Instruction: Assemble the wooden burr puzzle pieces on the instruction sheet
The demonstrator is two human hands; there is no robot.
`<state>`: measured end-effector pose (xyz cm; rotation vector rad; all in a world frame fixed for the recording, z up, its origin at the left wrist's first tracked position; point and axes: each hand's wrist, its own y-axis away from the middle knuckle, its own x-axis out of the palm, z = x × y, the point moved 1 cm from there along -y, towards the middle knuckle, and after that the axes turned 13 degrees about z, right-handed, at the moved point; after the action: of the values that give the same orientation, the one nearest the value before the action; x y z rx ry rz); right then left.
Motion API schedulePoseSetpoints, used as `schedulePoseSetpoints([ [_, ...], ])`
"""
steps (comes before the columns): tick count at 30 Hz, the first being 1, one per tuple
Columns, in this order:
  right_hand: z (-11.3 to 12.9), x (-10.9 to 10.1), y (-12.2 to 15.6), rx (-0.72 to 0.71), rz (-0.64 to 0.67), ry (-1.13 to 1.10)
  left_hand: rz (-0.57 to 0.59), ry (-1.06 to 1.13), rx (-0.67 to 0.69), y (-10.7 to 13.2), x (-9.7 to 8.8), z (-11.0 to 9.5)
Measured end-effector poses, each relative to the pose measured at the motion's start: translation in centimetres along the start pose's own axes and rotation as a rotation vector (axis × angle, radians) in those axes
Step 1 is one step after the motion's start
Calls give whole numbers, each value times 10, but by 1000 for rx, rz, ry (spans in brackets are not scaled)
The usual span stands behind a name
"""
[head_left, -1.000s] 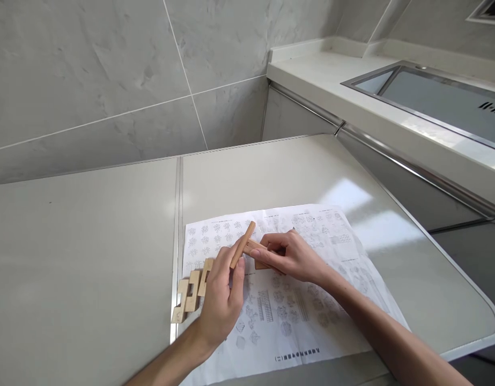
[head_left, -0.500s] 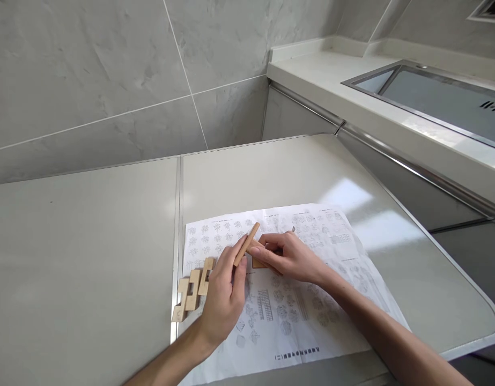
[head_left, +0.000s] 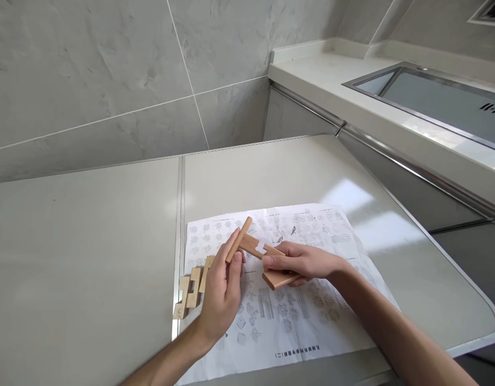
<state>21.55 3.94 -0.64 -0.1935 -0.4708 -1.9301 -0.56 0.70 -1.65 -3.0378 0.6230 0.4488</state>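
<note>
My left hand [head_left: 223,295] is closed around a reddish-brown wooden stick [head_left: 239,239], its thumb on the near side. From this stick a notched wooden puzzle piece [head_left: 250,244] runs right, with a cut-out showing the paper beneath; whether the two are joined I cannot tell. My right hand [head_left: 305,261] pinches the far end of the notched piece. Another reddish wooden piece [head_left: 277,278] juts out below my right thumb, partly hidden by the fingers. Beside my left hand lie paler notched wooden blocks [head_left: 194,284] in a slanting row, one partly covered.
Beneath my hands a creased sheet of printed diagrams [head_left: 311,343] lies on the pale folding table [head_left: 90,241]. A metal seam [head_left: 180,203] crosses the tabletop. Behind on the right are a white counter [head_left: 307,69] with a glass-topped appliance [head_left: 440,96], and a grey tiled wall [head_left: 110,64].
My right hand has moved slightly right and turned, exposing the notched piece and the lower wooden piece. The stick in my left hand has shifted a little left.
</note>
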Motion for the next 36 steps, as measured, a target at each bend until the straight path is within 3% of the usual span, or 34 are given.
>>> schedulePoseSetpoints([
  [8, -4, 0, -2, -22, 12, -110, 55, -80, 114, 5, 3, 3],
  [26, -3, 3, -7, -64, 12, -48, 226, -12, 43, 4, 4, 1],
  [36, -4, 3, -7, -57, -3, -25, 213, -15, 89, 2, 4, -6],
])
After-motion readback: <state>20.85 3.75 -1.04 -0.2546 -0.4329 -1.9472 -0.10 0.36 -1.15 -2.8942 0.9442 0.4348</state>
